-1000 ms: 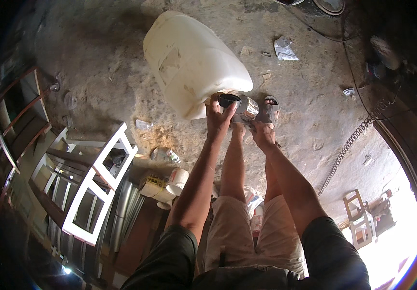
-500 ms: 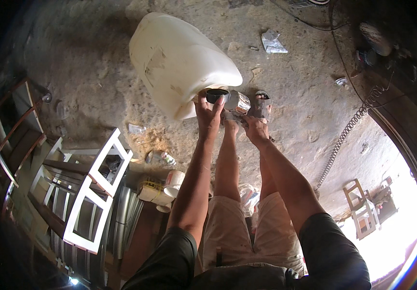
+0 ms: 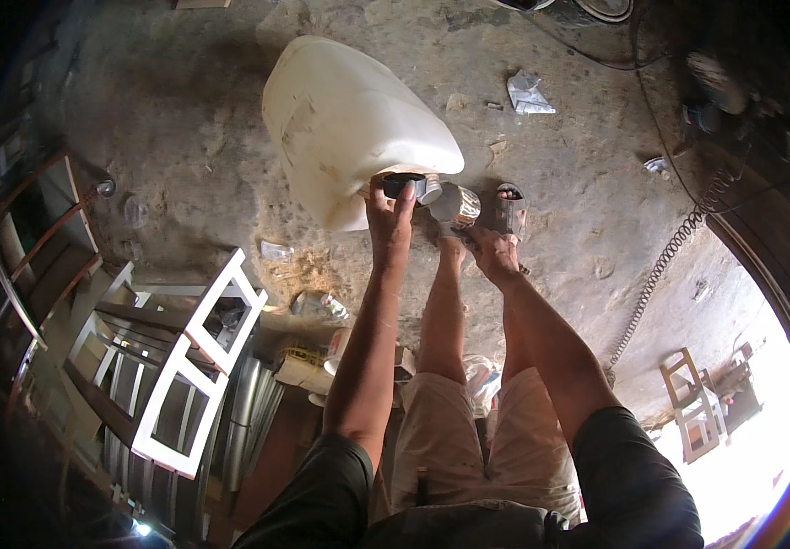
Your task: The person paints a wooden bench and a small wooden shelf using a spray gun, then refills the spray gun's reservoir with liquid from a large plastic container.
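Observation:
A large whitish plastic jerrycan [image 3: 345, 119] lies tilted on the floor ahead of me, its narrow end toward my hands. My left hand [image 3: 391, 215] is closed around a black round cup-like piece [image 3: 402, 186] at that end, the thumb across its side. Whether the piece is a cap or a cup I cannot tell. Just right of it, a dull metal can [image 3: 456, 205] with a worn, shiny side is tilted toward the black piece. My right hand [image 3: 496, 252] grips the can from its near side; the fingertips are partly hidden. A pale rounded part [image 3: 430, 189] shows between them.
My sandalled foot [image 3: 508, 210] stands beside the can. White wooden frames [image 3: 189, 380] stand at the left, near metal tubes [image 3: 247, 421]. A coiled hose [image 3: 660, 274] runs down the right side. A crumpled wrapper [image 3: 529, 93] lies on the floor beyond.
The view has shifted a little, so the floor things sit lower and further right. The pale part between the black piece and the can shows more plainly. Both hands keep their hold.

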`<state>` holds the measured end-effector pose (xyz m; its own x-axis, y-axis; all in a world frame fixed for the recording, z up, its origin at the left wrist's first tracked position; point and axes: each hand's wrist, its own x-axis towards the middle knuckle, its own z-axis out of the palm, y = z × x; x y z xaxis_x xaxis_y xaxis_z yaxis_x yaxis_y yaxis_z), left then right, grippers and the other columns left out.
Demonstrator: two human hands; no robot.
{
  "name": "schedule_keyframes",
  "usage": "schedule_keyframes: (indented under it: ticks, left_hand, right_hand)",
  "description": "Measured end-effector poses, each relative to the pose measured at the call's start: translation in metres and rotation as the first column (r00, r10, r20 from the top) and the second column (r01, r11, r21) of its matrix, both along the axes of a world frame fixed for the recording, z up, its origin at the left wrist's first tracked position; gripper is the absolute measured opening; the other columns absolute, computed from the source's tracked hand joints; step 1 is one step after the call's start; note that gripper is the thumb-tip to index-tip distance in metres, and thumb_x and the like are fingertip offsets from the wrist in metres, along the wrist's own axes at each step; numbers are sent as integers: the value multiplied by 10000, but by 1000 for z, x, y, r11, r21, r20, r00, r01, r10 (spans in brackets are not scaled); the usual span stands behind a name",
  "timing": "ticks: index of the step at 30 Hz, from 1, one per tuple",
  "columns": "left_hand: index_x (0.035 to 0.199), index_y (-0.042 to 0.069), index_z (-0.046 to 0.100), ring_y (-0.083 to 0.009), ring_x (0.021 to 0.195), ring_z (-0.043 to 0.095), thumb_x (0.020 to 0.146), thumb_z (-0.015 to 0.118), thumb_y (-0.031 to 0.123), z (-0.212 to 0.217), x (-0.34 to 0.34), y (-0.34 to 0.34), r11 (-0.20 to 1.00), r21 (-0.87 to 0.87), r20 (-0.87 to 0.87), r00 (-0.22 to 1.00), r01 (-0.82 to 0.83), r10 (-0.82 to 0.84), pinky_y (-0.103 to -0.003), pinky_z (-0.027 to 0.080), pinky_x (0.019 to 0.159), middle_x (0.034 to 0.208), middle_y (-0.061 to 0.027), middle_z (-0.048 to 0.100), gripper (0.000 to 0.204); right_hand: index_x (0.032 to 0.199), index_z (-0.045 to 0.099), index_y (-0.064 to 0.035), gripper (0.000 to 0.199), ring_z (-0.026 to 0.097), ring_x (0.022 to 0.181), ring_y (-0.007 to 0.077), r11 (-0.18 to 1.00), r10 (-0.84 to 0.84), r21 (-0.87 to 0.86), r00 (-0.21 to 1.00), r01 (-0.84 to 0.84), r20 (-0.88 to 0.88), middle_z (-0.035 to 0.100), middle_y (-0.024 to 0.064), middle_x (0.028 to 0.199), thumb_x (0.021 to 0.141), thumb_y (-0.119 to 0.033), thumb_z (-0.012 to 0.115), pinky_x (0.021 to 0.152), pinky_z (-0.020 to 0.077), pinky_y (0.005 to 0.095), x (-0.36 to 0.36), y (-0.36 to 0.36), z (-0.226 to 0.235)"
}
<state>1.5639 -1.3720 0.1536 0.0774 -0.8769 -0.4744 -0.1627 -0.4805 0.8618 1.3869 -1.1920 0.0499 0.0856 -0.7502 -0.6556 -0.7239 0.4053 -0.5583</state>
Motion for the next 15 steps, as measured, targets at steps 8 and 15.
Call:
schedule_keyframes:
  ticks: [8,15]
  left_hand:
    - [1181,2,601,-201,983,569,962,642,336,16,24,-44,981,68,-27,983,-181,183,-342,451,920,1061,-97,626,401]
    - [1149,6,610,-174,908,558,977,611,344,42,47,-107,961,118,-51,965,-249,256,-331,447,852,945,-51,609,380]
  right_hand:
    - [1318,644,-127,401,633,1125,354,997,31,-70,985,-20,168,662,146,1250,924,-198,659,954,509,441,0,-28,13]
    - [1384,590,-160,481,620,1111,380,996,69,-67,977,-57,201,652,161,1204,916,-229,682,940,513,457,1,-73,47]
